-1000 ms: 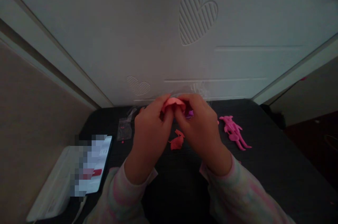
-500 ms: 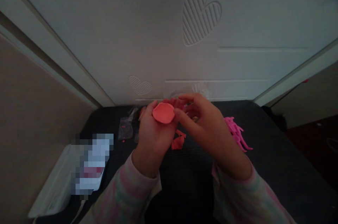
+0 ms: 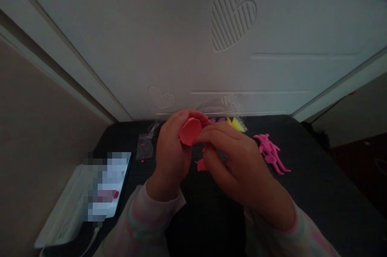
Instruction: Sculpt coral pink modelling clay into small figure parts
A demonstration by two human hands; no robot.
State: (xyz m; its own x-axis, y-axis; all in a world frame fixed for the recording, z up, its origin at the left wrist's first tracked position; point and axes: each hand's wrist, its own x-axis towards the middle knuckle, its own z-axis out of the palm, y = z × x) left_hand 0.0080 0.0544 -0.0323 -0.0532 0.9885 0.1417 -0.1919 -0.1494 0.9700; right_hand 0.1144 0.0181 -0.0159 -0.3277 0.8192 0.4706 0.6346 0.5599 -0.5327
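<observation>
A cup-shaped coral piece (image 3: 190, 131) is held above the dark tabletop (image 3: 308, 192) in the left hand (image 3: 171, 150), whose fingers are curled around its far side, while its right edge is met by the bunched fingers of the right hand (image 3: 242, 160); whether it is pinched by them cannot be told. From the piece, a coral scrap (image 3: 201, 165) is seen toward five-thirty, a yellow piece (image 3: 238, 124) near three, a pink figurine (image 3: 270, 153) between three and four, and a smartphone (image 3: 119, 192) near eight.
</observation>
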